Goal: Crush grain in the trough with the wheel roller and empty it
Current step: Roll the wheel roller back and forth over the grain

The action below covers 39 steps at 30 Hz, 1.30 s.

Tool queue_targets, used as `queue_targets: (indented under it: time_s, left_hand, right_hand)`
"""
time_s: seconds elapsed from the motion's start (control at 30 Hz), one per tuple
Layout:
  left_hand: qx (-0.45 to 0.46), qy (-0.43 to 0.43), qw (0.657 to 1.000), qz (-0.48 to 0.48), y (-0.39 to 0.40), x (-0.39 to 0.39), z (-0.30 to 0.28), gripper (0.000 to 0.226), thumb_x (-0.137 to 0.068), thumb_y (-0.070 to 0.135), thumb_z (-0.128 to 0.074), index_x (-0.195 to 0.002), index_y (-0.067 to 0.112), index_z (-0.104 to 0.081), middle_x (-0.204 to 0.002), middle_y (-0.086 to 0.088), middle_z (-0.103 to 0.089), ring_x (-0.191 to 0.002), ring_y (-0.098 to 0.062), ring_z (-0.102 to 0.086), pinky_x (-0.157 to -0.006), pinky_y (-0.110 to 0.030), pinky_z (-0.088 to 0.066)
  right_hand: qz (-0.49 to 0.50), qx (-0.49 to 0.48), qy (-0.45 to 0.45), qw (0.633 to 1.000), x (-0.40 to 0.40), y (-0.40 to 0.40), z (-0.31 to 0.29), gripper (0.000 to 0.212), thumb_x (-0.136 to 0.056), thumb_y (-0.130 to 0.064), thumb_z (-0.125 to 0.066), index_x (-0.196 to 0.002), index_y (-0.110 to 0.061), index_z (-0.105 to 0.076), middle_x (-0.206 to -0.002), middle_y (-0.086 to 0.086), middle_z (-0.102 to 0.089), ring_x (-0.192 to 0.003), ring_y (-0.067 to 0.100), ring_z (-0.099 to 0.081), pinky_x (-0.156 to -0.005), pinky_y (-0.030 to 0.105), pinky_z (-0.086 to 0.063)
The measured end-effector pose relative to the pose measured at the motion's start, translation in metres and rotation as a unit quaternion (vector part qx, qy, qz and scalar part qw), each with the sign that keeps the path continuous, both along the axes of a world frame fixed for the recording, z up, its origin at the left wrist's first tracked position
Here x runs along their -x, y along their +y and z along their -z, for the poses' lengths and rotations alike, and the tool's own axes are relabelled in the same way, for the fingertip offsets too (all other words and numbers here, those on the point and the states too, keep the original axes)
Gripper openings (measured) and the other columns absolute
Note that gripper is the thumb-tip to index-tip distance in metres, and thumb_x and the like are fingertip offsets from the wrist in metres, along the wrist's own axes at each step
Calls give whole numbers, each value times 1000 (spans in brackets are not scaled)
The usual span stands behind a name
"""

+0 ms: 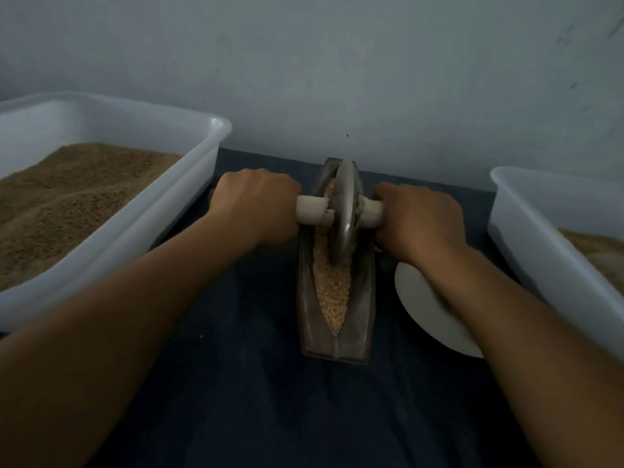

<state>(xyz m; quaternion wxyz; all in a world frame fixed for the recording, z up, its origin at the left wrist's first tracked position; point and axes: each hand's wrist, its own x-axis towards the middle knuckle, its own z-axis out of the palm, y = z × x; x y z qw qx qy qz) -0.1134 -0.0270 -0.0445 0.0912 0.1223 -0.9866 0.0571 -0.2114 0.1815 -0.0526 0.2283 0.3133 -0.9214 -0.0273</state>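
A narrow metal trough (363,319) lies lengthwise in the middle of the dark cloth, with pale crushed grain (332,285) along its groove. A metal wheel roller (345,211) stands upright in the far half of the trough, its rim down in the grain. A white axle handle (312,211) sticks out on each side of the wheel. My left hand (256,201) grips the left handle. On the other side my right hand (417,217) grips the right handle. The outer ends of the handles are hidden inside my fists.
A large white tub (189,184) heaped with brown grain stands at the left. Another white tub (526,231) with pale grain stands at the right edge. A white plate (422,309) lies under my right forearm beside the trough. A grey wall rises just behind.
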Motion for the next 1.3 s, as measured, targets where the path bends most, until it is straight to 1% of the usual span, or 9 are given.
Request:
queue_targets:
  time_s: [0.17, 0.33, 0.4, 0.53, 0.63, 0.73, 1.03, 1.17, 1.3]
  left_hand:
    - [8, 14, 1000, 3, -3, 15, -5, 23, -80, 43, -65, -100, 35, -64, -87, 2, -62, -74, -23, -54, -64, -36, -42]
    - [18, 17, 1000, 2, -3, 20, -8, 25, -82, 43, -65, -105, 32, -64, -97, -2, -66, -86, -28, -62, -65, -37, -39]
    - [10, 8, 1000, -5, -3, 17, -6, 27, -82, 44, -65, -105, 32, -63, -93, 0, -64, -79, -25, -57, -65, -37, -41]
    - [-9, -2, 1000, -14, -1, 7, -2, 27, -81, 46, -66, -104, 34, -61, -92, 2, -64, -76, -21, -53, -67, -38, -44]
    - [-6, -3, 1000, -10, 3, -4, -3, 25, -82, 47, -65, -103, 33, -60, -93, 2, -64, -77, -20, -53, -68, -37, -46]
    - [5, -6, 1000, -3, 8, -16, -4, 25, -82, 47, -65, -101, 33, -59, -93, 3, -64, -75, -20, -52, -67, -36, -44]
    - [-44, -86, 995, 20, 13, -48, -14, 37, -80, 63, -67, -104, 36, -62, -97, 8, -66, -86, -18, -63, -75, -36, -51]
    - [-46, -93, 994, 26, 11, -51, -14, 40, -76, 68, -66, -101, 37, -62, -94, 9, -66, -82, -16, -62, -71, -35, -49]
    - [-42, -94, 995, 15, 10, -41, -12, 41, -75, 67, -68, -102, 37, -65, -92, 8, -66, -80, -17, -62, -70, -34, -48]
  right_hand:
    - [21, -12, -68, 997, 23, -6, -6, 20, -78, -41, -66, -95, -31, -60, -73, -8, -44, -66, 19, -41, -50, 25, -19]
    - [7, -37, -91, 995, 33, -13, -16, 19, -79, -44, -68, -94, -35, -59, -99, -2, -67, -77, 23, -54, -50, 24, -22]
    - [-1, -37, -82, 996, 30, -13, -16, 19, -80, -44, -68, -96, -34, -62, -97, -3, -68, -76, 23, -57, -50, 24, -23]
    - [-2, -17, -53, 998, 16, -8, -13, 12, -81, -37, -68, -83, -30, -59, -70, -6, -53, -57, 12, -42, -49, 23, -23]
    - [-5, 4, -31, 1000, 0, -1, -7, 17, -83, -37, -69, -94, -30, -59, -73, -6, -52, -66, 21, -52, -49, 28, -20]
    - [-25, 20, 12, 999, -20, 10, 1, 21, -86, -37, -67, -103, -29, -58, -82, -3, -62, -75, 26, -61, -54, 32, -19]
    - [-27, 54, 91, 994, -67, 25, 5, 10, -87, -21, -65, -90, -21, -56, -74, 0, -56, -62, 21, -40, -63, 35, -26]
    - [-41, 65, 113, 991, -76, 31, 5, 15, -84, -24, -71, -91, -20, -58, -75, 2, -57, -64, 25, -49, -63, 35, -25]
    - [-46, 63, 96, 992, -66, 30, 8, 17, -86, -26, -70, -97, -21, -57, -78, 0, -58, -65, 20, -41, -64, 35, -26]
